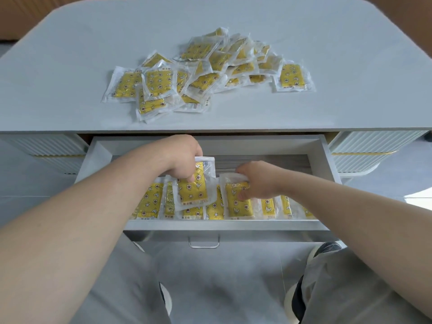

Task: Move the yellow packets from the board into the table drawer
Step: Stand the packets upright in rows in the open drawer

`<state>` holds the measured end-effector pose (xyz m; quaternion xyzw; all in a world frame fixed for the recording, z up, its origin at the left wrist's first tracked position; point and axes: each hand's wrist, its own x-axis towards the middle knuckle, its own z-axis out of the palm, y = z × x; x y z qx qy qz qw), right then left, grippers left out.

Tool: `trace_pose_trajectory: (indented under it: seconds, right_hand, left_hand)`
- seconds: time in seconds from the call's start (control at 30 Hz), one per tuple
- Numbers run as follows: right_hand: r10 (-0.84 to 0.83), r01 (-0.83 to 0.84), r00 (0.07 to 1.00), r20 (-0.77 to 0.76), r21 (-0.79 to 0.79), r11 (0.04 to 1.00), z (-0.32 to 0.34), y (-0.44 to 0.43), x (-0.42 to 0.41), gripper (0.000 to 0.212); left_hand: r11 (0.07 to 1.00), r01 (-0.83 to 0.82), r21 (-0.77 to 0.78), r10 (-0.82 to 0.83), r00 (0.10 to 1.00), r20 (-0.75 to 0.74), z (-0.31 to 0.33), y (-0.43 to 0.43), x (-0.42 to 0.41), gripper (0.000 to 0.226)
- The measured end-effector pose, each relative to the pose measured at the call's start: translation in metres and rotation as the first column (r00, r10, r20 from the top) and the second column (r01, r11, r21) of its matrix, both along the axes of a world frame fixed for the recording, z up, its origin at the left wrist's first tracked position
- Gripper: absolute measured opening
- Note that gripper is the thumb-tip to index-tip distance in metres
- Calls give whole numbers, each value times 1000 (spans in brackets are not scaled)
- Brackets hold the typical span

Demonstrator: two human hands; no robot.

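The drawer (pixel 327 160) is pulled out from under the counter (pixel 70 54), and both hands are inside it.

The left hand (pixel 180 157) is clenched on the top of the left packet (pixel 192 189). Its fingers curl round the top edge. This packet is yellow with a clear wrap. It is tilted a little and lies over the row (pixel 149 202) of packets below it.

The right hand (pixel 259 181) grips the right packet (pixel 238 204). The fingers curl over the packet's top edge and the thumb presses on its yellow face. The low end of this packet is just beside the front wall of the drawer.

The row of yellow packets lies side by side along the front of the drawer, from the left side to the right. The two held packets are near each other, in the middle of the row. The back part of the drawer shows a grey floor.

Up on the counter, a pile (pixel 205 69) of the same yellow packets lies in a messy heap, many on top of each other. A lone packet (pixel 292 77) lies at the right end of the pile.

A small metal handle (pixel 203 242) hangs on the drawer front. Below it are grey trousers (pixel 117 288) and a shoe (pixel 327 249).
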<state>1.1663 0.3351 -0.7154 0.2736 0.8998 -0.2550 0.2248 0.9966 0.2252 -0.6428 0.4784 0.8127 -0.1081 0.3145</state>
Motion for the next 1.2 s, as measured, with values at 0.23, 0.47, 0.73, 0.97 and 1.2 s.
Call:
trace_pose_trajectory:
  seconds: [0.23, 0.47, 0.73, 0.97, 1.2]
  right_hand:
    - [80, -105, 992, 97, 297, 949, -16, -3, 1, 79]
    - [159, -185, 982, 98, 380, 906, -1, 0, 1, 74]
    - [157, -190, 980, 123, 341, 921, 9, 2, 7, 42]
    - [178, -202, 979, 100, 361, 911, 7, 4, 7, 38]
    - [190, -195, 980, 51, 374, 907, 15, 2, 0, 30]
  left_hand:
    - [998, 63, 15, -64, 992, 104, -17, 5, 2, 39]
    - [994, 91, 54, -100, 978, 183, -37, 8, 6, 24]
    - [984, 162, 79, -171, 978, 122, -62, 15, 19, 47]
    - [965, 211, 156, -201, 977, -76, -80, 10, 18, 59]
    - [920, 365, 142, -313, 903, -295, -74, 8, 33, 57]
